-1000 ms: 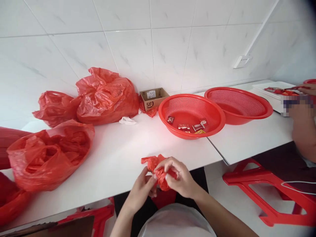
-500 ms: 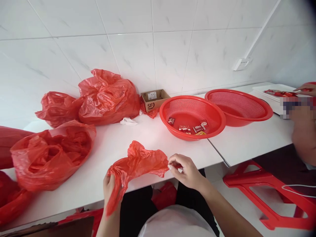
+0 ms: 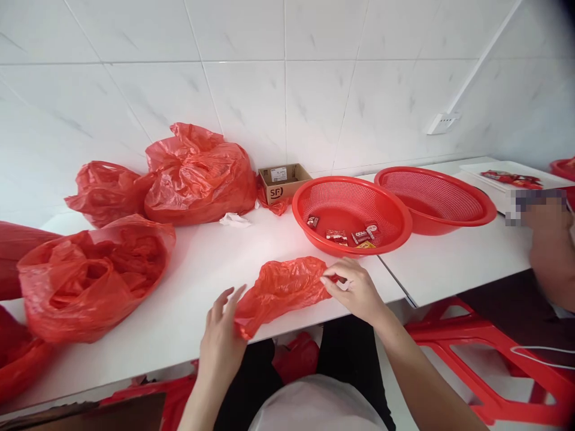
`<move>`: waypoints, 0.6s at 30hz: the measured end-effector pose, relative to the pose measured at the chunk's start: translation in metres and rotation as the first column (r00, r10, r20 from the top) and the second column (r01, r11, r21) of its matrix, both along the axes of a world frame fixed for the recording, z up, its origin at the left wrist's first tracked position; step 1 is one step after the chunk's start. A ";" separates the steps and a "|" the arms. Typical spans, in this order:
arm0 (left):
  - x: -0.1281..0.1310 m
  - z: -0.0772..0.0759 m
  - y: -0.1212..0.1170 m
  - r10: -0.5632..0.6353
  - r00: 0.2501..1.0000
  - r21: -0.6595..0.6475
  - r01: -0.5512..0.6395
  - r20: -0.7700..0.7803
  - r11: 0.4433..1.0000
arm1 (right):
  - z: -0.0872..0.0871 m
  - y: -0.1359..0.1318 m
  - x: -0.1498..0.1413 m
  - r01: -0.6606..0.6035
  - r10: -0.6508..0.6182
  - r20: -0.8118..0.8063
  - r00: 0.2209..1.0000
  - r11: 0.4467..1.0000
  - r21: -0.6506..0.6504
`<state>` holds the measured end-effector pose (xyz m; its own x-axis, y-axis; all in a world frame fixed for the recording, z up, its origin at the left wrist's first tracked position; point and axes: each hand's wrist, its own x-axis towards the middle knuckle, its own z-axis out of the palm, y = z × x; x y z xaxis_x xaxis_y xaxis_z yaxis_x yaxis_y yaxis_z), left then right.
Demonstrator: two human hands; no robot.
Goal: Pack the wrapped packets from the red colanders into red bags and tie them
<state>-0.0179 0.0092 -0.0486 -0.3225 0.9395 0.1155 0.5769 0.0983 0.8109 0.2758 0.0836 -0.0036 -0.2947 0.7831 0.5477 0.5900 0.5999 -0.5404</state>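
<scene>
A crumpled red plastic bag hangs low over the front edge of the white table, stretched out sideways. Its right end is pinched between the thumb and fingers of my right hand. At its left end is my left hand, fingers spread and apart; the thumb is hidden, and the bag's edge lies against that hand's inner side. Just behind the bag stands a red plastic basket with several small wrapped packets in its bottom.
A second red basket stands to the right. Stuffed red bags and an open bag of red plastic fill the left. A small cardboard box sits by the wall. At far right, another person's hand is near a white tray.
The bag has moved right and away from me, its draped left end now off my left forearm. My left hand has loosened and spread its fingers; my right hand has shifted slightly right, still pinching.
</scene>
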 end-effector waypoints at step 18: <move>0.047 0.017 0.015 0.043 0.640 -0.142 0.104 0.767 0.984 | 0.011 -0.010 -0.042 -0.308 0.308 -0.028 0.951 0.936 -0.168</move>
